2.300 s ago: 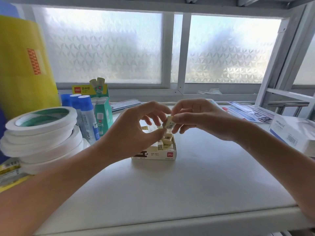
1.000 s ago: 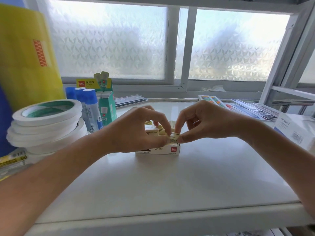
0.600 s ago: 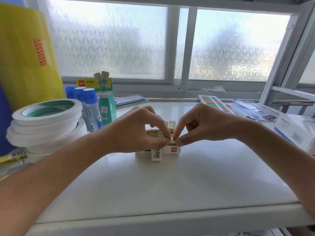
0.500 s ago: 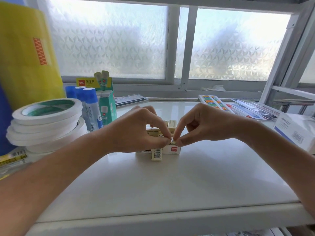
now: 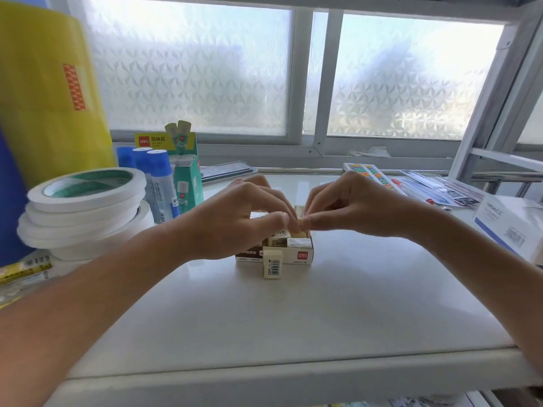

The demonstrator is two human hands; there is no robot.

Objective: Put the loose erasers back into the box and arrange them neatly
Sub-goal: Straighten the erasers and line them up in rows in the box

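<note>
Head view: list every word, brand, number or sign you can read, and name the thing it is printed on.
"deli": red logo on the front of the eraser box.
"deli" with "固体胶": yellow header of the glue stick carton.
Brown panel on the eraser box: white characters, too blurred to read.
Loose eraser leaning against the box front: barcode, digits too small.
White carton at right: blue lettering and barcode, unreadable.
Blue glue sticks: label print too small.

Left hand (image 5: 235, 227) hides left part of box (image 5: 296, 255); eraser count inside unclear. Yellow roll (image 5: 44, 92) cut off at left edge. Barcode digits on loose eraser (image 5: 273, 264) too small.
</note>
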